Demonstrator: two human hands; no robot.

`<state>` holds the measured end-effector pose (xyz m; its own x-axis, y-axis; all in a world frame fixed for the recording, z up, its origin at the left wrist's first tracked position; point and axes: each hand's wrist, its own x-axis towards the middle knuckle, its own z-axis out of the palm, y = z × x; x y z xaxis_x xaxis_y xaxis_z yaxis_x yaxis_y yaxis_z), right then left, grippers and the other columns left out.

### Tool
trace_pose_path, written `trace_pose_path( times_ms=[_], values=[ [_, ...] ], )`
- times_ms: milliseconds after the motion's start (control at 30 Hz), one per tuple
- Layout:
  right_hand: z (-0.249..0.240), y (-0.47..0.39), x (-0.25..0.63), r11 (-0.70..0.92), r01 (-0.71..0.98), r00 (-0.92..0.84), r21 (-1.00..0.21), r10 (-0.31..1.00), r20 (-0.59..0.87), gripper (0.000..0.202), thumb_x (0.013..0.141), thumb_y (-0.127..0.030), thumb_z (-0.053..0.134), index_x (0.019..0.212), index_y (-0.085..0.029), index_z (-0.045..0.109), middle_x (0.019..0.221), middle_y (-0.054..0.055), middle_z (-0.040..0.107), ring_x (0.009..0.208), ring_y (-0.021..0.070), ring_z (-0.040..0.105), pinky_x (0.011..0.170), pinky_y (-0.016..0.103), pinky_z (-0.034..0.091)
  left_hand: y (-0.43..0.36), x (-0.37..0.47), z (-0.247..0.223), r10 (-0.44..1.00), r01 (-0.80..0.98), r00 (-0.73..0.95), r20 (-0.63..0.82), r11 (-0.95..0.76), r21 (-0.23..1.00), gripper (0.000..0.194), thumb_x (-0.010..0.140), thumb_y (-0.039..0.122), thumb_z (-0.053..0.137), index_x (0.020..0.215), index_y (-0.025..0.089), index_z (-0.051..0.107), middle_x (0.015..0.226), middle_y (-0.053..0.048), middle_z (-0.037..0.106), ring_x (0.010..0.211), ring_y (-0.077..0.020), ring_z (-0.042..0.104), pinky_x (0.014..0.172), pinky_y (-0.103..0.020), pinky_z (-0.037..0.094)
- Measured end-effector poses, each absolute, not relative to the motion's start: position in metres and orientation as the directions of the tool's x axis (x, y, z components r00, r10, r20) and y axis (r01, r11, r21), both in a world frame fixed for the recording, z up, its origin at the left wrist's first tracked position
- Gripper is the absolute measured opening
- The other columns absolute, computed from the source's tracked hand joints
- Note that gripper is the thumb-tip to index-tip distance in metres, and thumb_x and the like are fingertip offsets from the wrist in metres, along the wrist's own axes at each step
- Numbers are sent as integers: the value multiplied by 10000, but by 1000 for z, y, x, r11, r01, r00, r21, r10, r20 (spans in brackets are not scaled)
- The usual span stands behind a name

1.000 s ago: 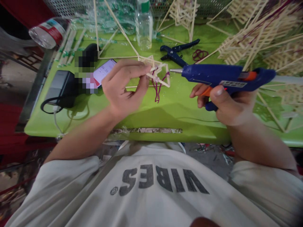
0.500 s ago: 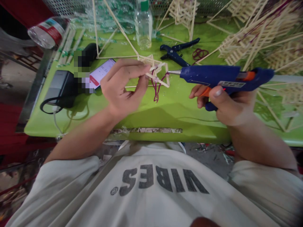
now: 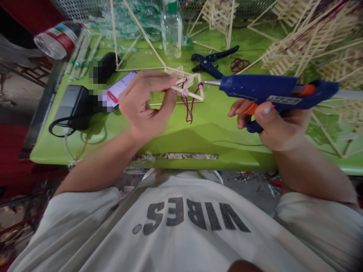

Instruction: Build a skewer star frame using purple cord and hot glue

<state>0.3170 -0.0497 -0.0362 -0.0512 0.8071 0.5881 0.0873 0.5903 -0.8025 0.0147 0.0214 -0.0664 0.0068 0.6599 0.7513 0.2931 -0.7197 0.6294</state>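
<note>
Pale wood pinched in the left hand (image 3: 147,104), fingers closed to a tight pinch on one end of the small frame (image 3: 194,95), the rest jutting rightward above the desk (image 3: 198,132); gripped so, apparently, to keep skin clear of the nozzle (image 3: 212,82) and leave the tied corner exposed; blue glue gun (image 3: 258,88) in the right hand (image 3: 279,128), fingers curled round handle and orange trigger (image 3: 251,108); pulled or merely touched, impossible to tell; nozzle pointing leftward, just beside the corner wrapped in purple thread (image 3: 200,85), held nearly level, probably for fine aim; more thread hanging below, seemingly untrimmed; cutters (image 3: 208,66) and a purple coil (image 3: 239,65) laid just behind, likely for easy reach; among containers, a green-topped bottle (image 3: 172,32) upright, mostly clear, yellowish at the base, liquid or not hard to say; another bottle (image 3: 56,39) lying tilted at far left, red-labelled, contents unclear; clear wrappers (image 3: 78,60) beside, with pale sticks inside; translucent glue stick (image 3: 350,94) protruding from the gun's rear.
</note>
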Motion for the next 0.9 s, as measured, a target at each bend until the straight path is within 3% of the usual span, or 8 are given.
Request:
trace_pose_path(
  times_ms=[100,167,233,400,533,900],
  values=[
    [-36,-52,314,589,77,-15,-805,808,590,301,950,-661,876,884,-368,855,781,-15,781,613,203,737,530,401,677,14,22,-58,633,196,-52,772,-752,629,217,1020,495,883,1071,292,825,1062,-33,833,1074,-199,813,992,-354,690],
    [-35,-54,313,572,81,-4,-817,819,573,273,942,-676,874,910,-405,860,823,-25,793,604,206,725,555,428,692,14,28,-55,646,66,-99,757,-755,653,230,1012,502,897,1061,284,842,995,-22,832,905,-158,793,844,-308,669],
    [-35,-54,313,569,81,-6,-818,821,570,249,944,-678,867,914,-431,860,837,-33,791,602,209,716,578,450,704,17,32,-56,745,-78,-76,663,-667,741,247,967,491,946,1015,269,850,904,-1,804,773,-126,751,739,-281,635],
    [-36,-53,314,576,91,15,-813,815,579,281,957,-696,839,898,-424,873,807,0,763,648,232,727,551,446,667,26,34,-63,908,-310,84,411,-368,877,183,915,360,985,943,262,833,856,27,769,721,-122,763,711,-264,660],
    [-36,-52,313,590,66,42,-805,804,593,249,956,-676,855,910,-431,868,795,-8,749,624,217,704,555,424,649,24,34,-61,944,-337,111,312,-260,905,207,867,348,993,912,243,821,872,14,798,684,-112,728,660,-247,647],
    [-39,-51,312,569,83,-7,-818,821,571,258,954,-676,835,911,-424,871,787,-8,745,537,203,610,643,491,685,22,37,-59,938,-322,84,337,-295,900,286,826,402,1048,894,248,817,833,25,790,658,-115,731,653,-247,642]
  ],
)
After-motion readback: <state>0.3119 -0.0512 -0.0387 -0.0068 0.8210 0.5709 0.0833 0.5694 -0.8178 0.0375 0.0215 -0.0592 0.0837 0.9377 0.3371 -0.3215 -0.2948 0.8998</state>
